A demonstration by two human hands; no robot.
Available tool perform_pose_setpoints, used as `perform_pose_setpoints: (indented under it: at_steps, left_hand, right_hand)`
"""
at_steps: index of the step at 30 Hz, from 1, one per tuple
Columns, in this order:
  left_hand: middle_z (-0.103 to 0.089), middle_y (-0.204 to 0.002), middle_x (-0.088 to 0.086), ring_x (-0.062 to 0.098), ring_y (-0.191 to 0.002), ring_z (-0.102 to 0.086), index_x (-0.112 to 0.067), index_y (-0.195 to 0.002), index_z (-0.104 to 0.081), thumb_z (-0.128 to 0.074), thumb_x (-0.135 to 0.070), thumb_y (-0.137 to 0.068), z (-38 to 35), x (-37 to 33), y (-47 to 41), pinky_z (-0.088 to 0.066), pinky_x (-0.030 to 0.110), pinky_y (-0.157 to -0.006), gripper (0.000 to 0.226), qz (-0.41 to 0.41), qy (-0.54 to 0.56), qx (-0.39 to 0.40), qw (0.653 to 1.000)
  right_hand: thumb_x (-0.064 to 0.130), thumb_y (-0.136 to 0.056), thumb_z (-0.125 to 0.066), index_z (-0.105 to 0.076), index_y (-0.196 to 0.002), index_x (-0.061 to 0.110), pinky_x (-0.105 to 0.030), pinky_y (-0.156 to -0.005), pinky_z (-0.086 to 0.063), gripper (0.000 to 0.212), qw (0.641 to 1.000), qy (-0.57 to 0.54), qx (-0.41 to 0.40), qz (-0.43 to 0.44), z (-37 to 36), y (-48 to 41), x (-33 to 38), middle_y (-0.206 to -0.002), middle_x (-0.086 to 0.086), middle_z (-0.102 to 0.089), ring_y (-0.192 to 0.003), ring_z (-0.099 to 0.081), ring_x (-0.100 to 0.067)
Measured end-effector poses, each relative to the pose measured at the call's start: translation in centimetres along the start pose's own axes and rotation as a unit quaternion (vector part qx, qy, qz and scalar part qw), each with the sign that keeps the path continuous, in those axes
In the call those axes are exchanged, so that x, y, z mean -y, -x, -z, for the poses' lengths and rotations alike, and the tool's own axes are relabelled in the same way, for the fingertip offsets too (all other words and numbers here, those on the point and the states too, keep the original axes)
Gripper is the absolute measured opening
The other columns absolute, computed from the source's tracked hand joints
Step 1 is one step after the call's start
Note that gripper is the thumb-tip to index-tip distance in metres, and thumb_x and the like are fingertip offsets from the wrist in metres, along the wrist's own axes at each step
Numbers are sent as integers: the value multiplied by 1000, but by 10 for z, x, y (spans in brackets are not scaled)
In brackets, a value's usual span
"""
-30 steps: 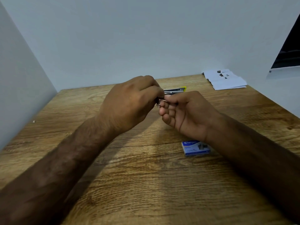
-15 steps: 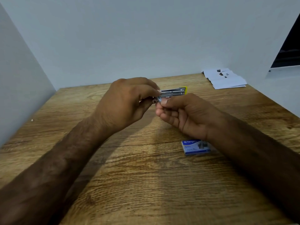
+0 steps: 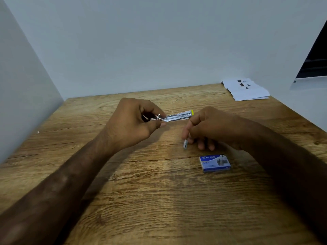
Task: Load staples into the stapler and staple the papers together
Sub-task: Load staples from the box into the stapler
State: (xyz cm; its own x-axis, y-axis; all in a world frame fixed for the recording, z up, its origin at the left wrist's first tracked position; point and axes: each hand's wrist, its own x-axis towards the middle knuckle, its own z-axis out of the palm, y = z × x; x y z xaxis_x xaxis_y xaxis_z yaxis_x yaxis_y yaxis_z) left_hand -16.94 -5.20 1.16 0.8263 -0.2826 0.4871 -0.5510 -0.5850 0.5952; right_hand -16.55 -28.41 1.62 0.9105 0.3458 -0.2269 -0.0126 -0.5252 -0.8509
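Note:
My left hand (image 3: 131, 124) grips a small metal stapler (image 3: 177, 116) with a yellow tip, held above the table with its shiny channel pointing right. My right hand (image 3: 210, 128) is lower and to the right, apart from the stapler. Its fingertips pinch a short strip of staples (image 3: 185, 144) just above the wood. A blue staple box (image 3: 214, 163) lies flat on the table in front of my right hand. The white papers (image 3: 246, 90) lie in the far right corner.
The wooden table (image 3: 141, 200) is boxed in by pale walls at the left, back and right. A dark screen edge (image 3: 316, 62) shows at the upper right. A tiny speck (image 3: 38, 132) lies near the left wall.
My right hand has drawn away from the stapler, down and to the right, with the strip of staples. The left hand shifted left, exposing the stapler's length.

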Motion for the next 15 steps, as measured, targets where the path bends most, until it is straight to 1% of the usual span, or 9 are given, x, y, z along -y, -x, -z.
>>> perform_pose_setpoints:
  at_steps: [3,5,7,9,11,13,15]
  left_hand:
    - [-79,-80,-2,19,-74,-75,-19,-90,-82,-88,-13,-76,-2,4,2,-62,47,-72,17,31,16,8,999]
    - [-78,-78,-3,19,-73,-74,-20,-89,-82,-88,-14,-76,-3,7,4,-62,47,-72,16,45,19,13,999]
    - [-78,-77,-2,20,-73,-74,-21,-87,-82,-88,-15,-75,-5,9,5,-62,47,-73,14,64,27,17,997]
    - [-79,-79,-2,21,-74,-73,-24,-84,-82,-88,-18,-74,-6,10,7,-62,47,-72,13,83,32,29,996]
    - [-79,-83,-2,20,-76,-73,-26,-83,-82,-88,-18,-74,-6,11,8,-62,44,-72,13,96,27,52,994]
    - [-79,-81,-3,19,-75,-72,-27,-83,-82,-88,-18,-75,-5,12,9,-61,42,-71,13,104,17,75,992]
    - [-78,-80,-1,22,-75,-71,-26,-83,-82,-87,-20,-76,-4,13,9,-60,45,-71,11,108,8,92,990]
  right_hand:
    - [-2,-87,-56,-78,-84,6,-20,-35,-40,23,999,42,1,-6,7,1,-1,-71,-7,-73,-45,-59,-11]
    - [0,-86,-55,-78,-82,8,-21,-35,-39,25,998,64,-22,-3,10,1,-3,-71,-7,-73,-43,-57,-11]
    - [2,-86,-55,-77,-83,9,-20,-35,-38,24,997,67,-44,-1,14,0,-5,-71,-7,-74,-42,-56,-10]
    - [2,-86,-55,-77,-85,10,-20,-34,-38,23,997,63,-49,-6,19,-1,-6,-71,-5,-75,-43,-56,-10]
    - [3,-87,-56,-78,-85,12,-21,-36,-38,24,996,70,-46,-14,25,-1,-7,-71,-4,-75,-45,-57,-10]
    - [3,-89,-57,-79,-85,14,-22,-38,-39,25,996,86,-27,-17,30,0,-8,-75,-6,-75,-50,-59,-10]
    - [6,-91,-62,-80,-86,17,-21,-42,-42,21,995,103,10,-8,34,3,-9,-77,-4,-74,-56,-61,-9]
